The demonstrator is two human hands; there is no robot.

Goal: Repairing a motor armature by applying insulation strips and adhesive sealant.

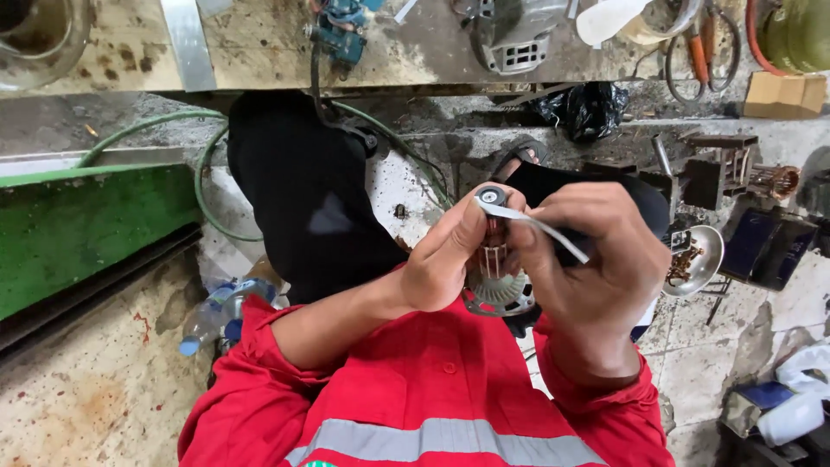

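Hands were held close together above the lap, in front of the red jacket (pixel 432 406) with its grey reflective band. A small motor armature (pixel 494 259) was gripped in the left hand (pixel 445 259), the fingers wrapped tightly round its copper-coloured middle; its round bearing end (pixel 492 196) stood clear above the thumb, and its pale fan disc (pixel 497 298) showed below the palm. A thin white strip (pixel 540 227) was pinched in the right hand (pixel 592 268), closed narrowly on it, with one end laid against the bearing end and the other sticking out past the knuckles. The two hands were touching around the armature, so little room was left between them. Open room was seen to the left, over the stained floor (pixel 95 398) beside a plastic bottle (pixel 212 316) and a green board (pixel 86 229). Ahead, the edge of the table (pixel 259 43) ran across the top, carrying a grey motor housing (pixel 516 35) and pliers (pixel 705 47). To the right, the space was crowded by a metal bowl (pixel 696 259) and a second armature (pixel 774 180), well apart from the hands.
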